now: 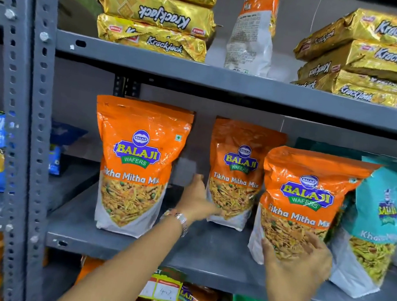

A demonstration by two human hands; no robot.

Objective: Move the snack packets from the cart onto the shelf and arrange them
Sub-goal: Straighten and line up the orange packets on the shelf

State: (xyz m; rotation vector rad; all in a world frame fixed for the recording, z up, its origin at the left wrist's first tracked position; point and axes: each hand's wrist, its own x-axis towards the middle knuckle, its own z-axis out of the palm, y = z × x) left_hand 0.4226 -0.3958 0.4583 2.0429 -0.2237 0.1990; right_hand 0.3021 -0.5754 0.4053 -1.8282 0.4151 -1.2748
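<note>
Three orange Tikha Mitha Mix packets upright on middle shelf (202,252), cart not in view. Left packet (135,166) stands near shelf's front edge, untouched.

Left hand (197,199) reaches in from below, forearm angled up-right, bracelet at wrist, fingers spread against lower left side of middle packet (236,174), set back toward rear of shelf. Touching, not closed round it; full grip cannot tell.

Right hand (297,257) comes up from below, palm on lower front of right packet (298,205) at front edge, fingers splayed open, pressing rather than clamping.

Risks, judged: right packet sits at front lip, a pull or slip tips it off. It leans on teal packet (373,224) just beside; a shove right could topple that one. Pushing middle packet sideways by its base may tip the tall pouch over.
</note>
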